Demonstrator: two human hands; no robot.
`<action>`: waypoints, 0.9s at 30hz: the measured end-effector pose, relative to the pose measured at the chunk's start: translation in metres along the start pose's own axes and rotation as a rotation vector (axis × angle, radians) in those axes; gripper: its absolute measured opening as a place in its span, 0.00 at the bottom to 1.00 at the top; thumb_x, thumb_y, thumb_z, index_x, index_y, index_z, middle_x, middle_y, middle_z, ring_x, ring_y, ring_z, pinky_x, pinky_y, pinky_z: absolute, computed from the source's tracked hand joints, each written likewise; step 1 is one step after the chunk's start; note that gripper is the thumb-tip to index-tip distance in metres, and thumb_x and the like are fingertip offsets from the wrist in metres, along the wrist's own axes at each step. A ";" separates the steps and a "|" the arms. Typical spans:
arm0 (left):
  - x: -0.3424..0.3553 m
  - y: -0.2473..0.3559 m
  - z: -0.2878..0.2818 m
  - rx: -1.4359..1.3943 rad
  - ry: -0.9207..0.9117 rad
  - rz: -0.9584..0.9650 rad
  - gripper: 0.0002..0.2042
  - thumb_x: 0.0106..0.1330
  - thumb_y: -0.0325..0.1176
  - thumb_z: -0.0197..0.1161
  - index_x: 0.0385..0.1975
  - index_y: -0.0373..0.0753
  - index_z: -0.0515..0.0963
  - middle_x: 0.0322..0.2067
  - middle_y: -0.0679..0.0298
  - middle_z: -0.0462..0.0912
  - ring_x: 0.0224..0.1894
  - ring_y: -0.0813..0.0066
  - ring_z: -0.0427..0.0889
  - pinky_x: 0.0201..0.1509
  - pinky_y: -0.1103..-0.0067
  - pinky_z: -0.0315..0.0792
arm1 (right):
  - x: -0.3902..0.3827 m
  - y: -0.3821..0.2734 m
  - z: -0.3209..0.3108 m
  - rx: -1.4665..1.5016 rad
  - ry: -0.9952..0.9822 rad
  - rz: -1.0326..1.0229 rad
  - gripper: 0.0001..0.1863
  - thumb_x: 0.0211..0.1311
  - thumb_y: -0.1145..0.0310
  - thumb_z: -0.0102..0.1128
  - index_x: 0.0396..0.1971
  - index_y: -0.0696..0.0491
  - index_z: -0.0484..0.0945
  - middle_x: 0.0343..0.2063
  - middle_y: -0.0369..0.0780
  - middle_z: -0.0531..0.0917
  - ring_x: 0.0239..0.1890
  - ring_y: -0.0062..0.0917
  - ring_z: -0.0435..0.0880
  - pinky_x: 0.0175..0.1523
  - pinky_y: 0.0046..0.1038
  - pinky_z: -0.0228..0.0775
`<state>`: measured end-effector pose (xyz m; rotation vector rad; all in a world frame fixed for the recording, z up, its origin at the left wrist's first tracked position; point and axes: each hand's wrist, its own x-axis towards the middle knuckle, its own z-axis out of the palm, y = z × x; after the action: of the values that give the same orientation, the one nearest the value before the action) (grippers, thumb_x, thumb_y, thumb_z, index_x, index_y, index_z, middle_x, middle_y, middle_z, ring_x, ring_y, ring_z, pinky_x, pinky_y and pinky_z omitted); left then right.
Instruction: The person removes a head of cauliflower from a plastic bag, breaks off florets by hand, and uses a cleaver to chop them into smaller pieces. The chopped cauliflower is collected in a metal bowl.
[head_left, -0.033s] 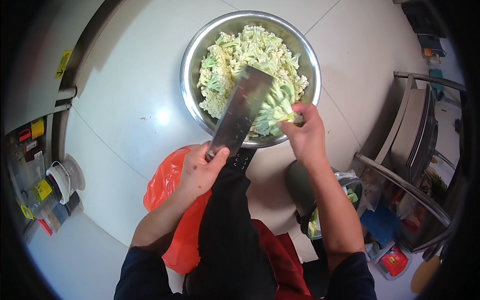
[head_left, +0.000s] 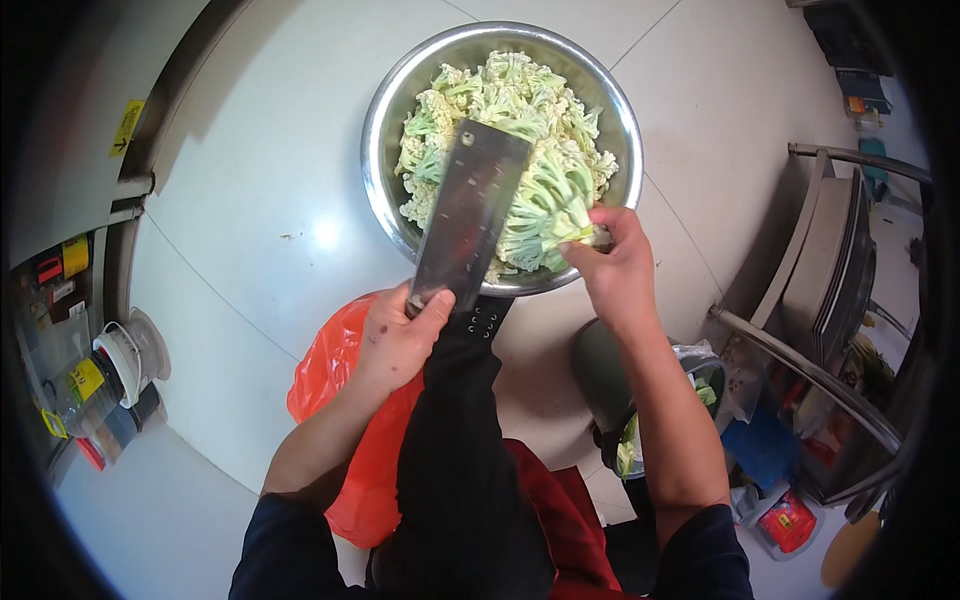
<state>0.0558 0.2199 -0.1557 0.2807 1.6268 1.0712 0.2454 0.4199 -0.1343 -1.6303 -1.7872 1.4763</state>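
Note:
My left hand (head_left: 397,342) is closed around the near end of a dark, broad-bladed cleaver (head_left: 468,205), whose blade lies over a large steel bowl (head_left: 376,145). Loose pale cauliflower florets (head_left: 510,85) fill the bowl. At the bowl's right side, my right hand (head_left: 618,275) grips a cauliflower piece (head_left: 550,210) by its stem end, with thumb and fingers round it. The piece's pale green stalks face up, just right of the blade.
A red plastic bag (head_left: 335,400) lies below the bowl. A bin with green leaves (head_left: 700,390) is by my right forearm. A metal rack (head_left: 790,360) stands at right, containers and tools (head_left: 95,385) at left. The bowl sits above tiled floor (head_left: 230,250).
The cleaver blade has shifted a little left and up, showing more of the cauliflower piece. My right hand has moved slightly to the right.

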 end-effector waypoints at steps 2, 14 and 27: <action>-0.003 0.007 -0.002 0.120 0.058 0.108 0.10 0.76 0.36 0.69 0.41 0.33 0.84 0.22 0.68 0.80 0.25 0.81 0.76 0.32 0.77 0.71 | 0.001 0.006 -0.005 0.052 -0.018 0.001 0.22 0.62 0.79 0.73 0.53 0.62 0.74 0.59 0.49 0.84 0.56 0.30 0.85 0.61 0.31 0.78; -0.046 0.026 0.023 0.354 0.237 0.468 0.09 0.75 0.36 0.69 0.37 0.36 0.83 0.24 0.54 0.83 0.23 0.59 0.84 0.29 0.66 0.76 | -0.008 0.007 0.001 0.251 -0.024 -0.070 0.20 0.64 0.86 0.68 0.53 0.61 0.71 0.71 0.53 0.74 0.62 0.30 0.82 0.63 0.29 0.78; -0.023 0.014 0.018 0.431 0.038 0.292 0.11 0.76 0.35 0.68 0.34 0.33 0.82 0.19 0.55 0.79 0.19 0.70 0.77 0.25 0.72 0.69 | -0.005 0.006 0.003 0.518 -0.018 0.067 0.21 0.65 0.88 0.65 0.56 0.62 0.71 0.63 0.49 0.80 0.60 0.28 0.83 0.65 0.31 0.77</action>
<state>0.0747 0.2211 -0.1300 0.8070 1.8819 0.9312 0.2477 0.4130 -0.1389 -1.4167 -1.2197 1.7971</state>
